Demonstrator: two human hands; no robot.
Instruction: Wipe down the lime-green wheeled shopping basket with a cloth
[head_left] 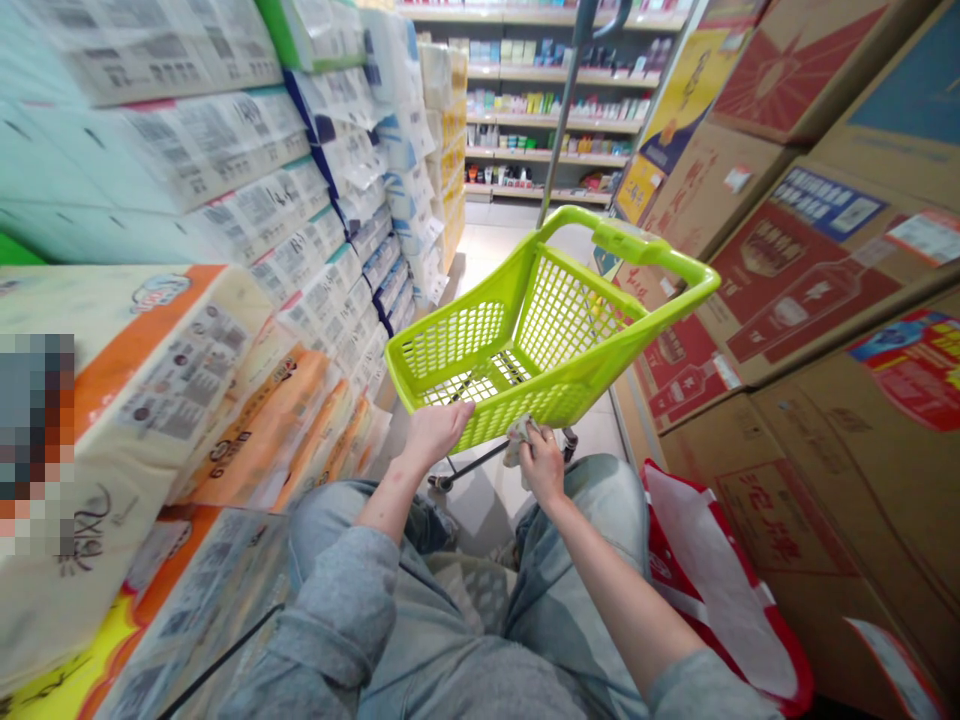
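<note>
A lime-green plastic shopping cart (571, 388) with lattice walls stands in front of my knees, its handle towards the upper right. My left hand (439, 432) is closed over the cart's near rim at the front left corner. In my right hand (541, 462) is a bunched greyish cloth (519, 436), pressed against the outside of the near side wall. The fingers of that hand are wrapped round the cloth, and a ring shows on one of them. Nothing lies in the part of the basket that shows.
Stacked tissue packs (247, 200) line the left side. Cardboard cartons (810, 260) are piled on the right. A red and white bag (709, 560) lies beside my right leg. Behind the cart rises a metal pole (564, 120), and shelves of small goods (555, 105) stand at the back.
</note>
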